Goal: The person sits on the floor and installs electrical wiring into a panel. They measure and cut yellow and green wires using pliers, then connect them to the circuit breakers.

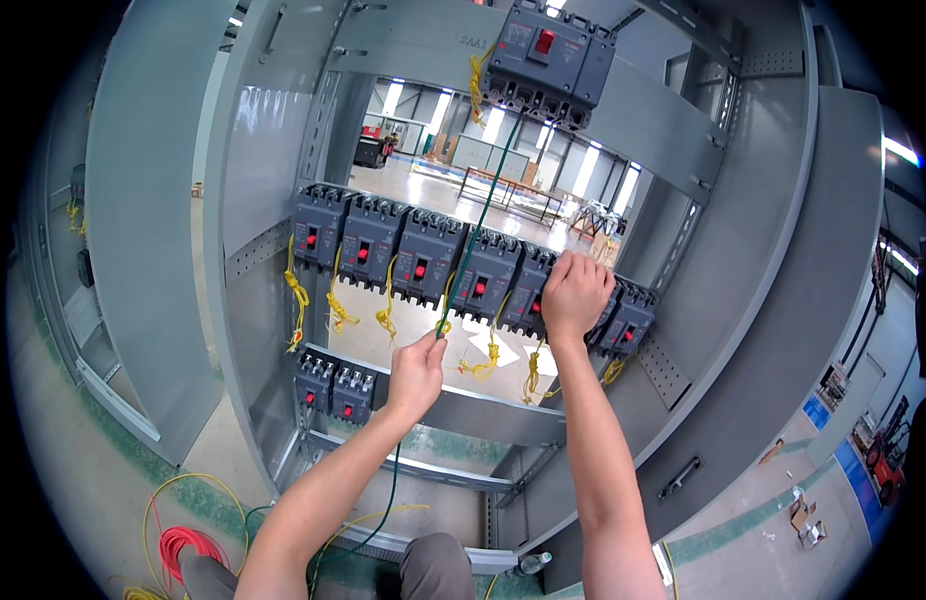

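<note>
My left hand [417,378] is closed around a green wire [490,205]. Above the hand, the wire rises taut to the lower edge of a large dark circuit breaker [550,58] with a red switch. Below it, the wire hangs slack toward the floor. My right hand [577,296] has its fingers curled at the right part of a row of smaller circuit breakers [419,262], covering part of one; whatever it pinches is hidden. Bundled yellow wires [384,318] dangle from these breakers.
A grey metal cabinet frame [263,120] surrounds the breakers, with a door [148,220] on the left. Two more breakers [335,390] sit on a lower rail. A red wire coil [190,548] lies on the floor at lower left, and a bottle [534,563] near the cabinet base.
</note>
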Available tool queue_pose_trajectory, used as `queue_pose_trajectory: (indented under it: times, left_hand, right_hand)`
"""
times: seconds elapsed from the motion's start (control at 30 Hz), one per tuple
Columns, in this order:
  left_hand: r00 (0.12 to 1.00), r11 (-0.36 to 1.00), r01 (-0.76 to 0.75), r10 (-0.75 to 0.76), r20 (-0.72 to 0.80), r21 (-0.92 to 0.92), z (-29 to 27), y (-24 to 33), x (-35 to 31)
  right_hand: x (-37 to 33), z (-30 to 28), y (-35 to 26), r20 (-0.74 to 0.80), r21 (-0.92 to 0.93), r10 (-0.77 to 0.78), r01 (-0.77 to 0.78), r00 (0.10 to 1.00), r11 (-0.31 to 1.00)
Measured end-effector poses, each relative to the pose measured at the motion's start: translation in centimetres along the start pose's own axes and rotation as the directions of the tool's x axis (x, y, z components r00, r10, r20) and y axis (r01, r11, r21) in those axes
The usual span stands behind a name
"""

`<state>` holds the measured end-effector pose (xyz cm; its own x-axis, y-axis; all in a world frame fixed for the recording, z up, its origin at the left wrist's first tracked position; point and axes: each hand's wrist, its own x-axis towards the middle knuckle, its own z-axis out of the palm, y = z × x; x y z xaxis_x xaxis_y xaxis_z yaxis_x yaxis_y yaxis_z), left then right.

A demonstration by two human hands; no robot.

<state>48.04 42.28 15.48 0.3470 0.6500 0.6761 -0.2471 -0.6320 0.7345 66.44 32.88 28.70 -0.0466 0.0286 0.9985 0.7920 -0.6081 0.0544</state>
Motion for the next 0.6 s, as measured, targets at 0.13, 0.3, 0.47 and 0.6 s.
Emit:
queue_pose_trajectory:
  times: [0.13,0.3,0.47,0.6]
  left_hand:
    - [1.0,1.0,0.015,-0.015,0.01,-0.004,0.01,0.14,0.03]
    - [0.999,0.999,0.035,-0.035,0.007,-0.01,0.07,0.49,-0.09]
    - [1.0,1.0,0.005,-0.005,-0.013,0.025,0.06,0.36,-0.15]
    - [1.0,0.999,0.002,-0.002,0.003,0.048,-0.38,0.67,0.0]
  right_hand:
    - [-0.03,-0.06,-0.11,0.001,0.009,0.003,-0.003,1.0,1.0]
    - [0.01,-0.04,-0.03,0.01,0.005,0.004,-0.004,1.0,1.0]
    - [-0.01,0.06,0.01,-0.002,0.013,-0.002,0.002,1.0,1.0]
    - [-0.04,-0.1,-0.11,0.006,0.008,0.004,-0.004,1.0,1.0]
